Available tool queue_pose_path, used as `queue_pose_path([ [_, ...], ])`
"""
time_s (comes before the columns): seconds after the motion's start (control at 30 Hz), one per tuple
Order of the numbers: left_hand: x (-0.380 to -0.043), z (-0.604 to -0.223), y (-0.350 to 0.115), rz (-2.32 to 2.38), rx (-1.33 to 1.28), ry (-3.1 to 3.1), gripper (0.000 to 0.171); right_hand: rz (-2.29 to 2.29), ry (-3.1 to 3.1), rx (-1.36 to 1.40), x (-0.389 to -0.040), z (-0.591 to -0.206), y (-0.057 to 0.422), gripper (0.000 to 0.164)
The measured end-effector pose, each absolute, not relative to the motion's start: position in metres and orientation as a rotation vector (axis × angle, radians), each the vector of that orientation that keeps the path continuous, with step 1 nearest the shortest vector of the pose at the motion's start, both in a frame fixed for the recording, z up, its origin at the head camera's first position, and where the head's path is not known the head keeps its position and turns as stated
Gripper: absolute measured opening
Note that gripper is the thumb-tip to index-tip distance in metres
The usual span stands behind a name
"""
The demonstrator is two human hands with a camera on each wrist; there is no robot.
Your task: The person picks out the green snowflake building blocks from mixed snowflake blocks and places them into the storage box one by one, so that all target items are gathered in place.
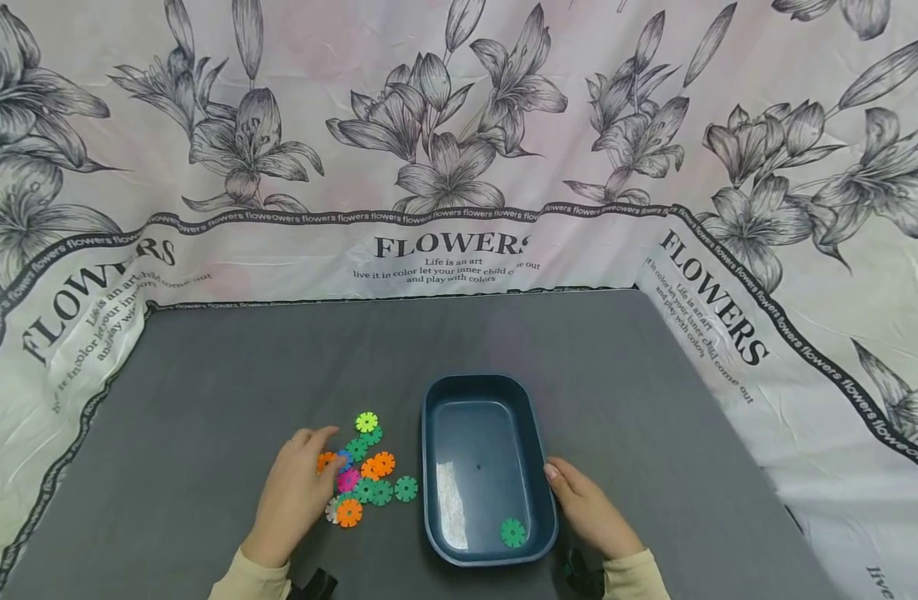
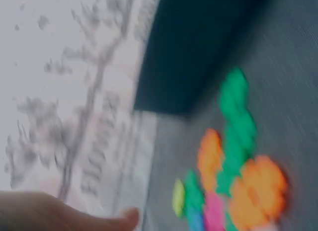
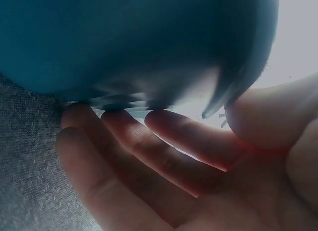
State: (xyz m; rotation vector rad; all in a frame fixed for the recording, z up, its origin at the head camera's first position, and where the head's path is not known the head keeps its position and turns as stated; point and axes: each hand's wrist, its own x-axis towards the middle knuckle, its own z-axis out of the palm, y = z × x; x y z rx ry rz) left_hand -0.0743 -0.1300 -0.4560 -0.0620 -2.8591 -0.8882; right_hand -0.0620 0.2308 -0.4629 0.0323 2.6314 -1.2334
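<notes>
A dark blue rectangular tray (image 1: pixel 477 442) stands on the grey cloth, with one green notched disc (image 1: pixel 513 533) lying in its near right part. My right hand (image 1: pixel 590 504) grips the tray's right side, its thumb over the rim; the fingers touch the wall from outside in the right wrist view. To the tray's left lies a loose group of notched plastic discs, among them orange (image 1: pixel 350 512), pink (image 1: pixel 348 479), yellow (image 1: pixel 366 422) and green ones. My left hand (image 1: pixel 290 496) hovers at the group's left edge, thumb and fingers spread near an orange disc (image 1: pixel 326 461) and a blue disc (image 1: pixel 344 458).
A single green disc (image 1: pixel 406 489) lies between the group and the tray. Grey cloth (image 1: pixel 279 358) covers the work surface. White flower-printed fabric (image 1: pixel 444 258) with a dark border surrounds it at the back and both sides.
</notes>
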Motion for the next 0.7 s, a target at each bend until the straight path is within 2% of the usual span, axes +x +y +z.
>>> queue_pose_path([
  [0.1,-0.069,-0.471,-0.146,-0.812,0.069,-2.967,0.041,-1.224,2.635,0.046,-0.06,-0.464,0.231,0.044],
  [0.23,-0.065,-0.486,-0.153,-0.865,0.149,-3.012,0.039,-1.228,2.632,0.042,-0.059,-0.463,0.231,0.046],
  [0.7,-0.074,-0.491,-0.16,-1.081,0.126,-2.986,0.022,-1.283,2.595,0.1,-0.062,-0.466,0.228,0.049],
])
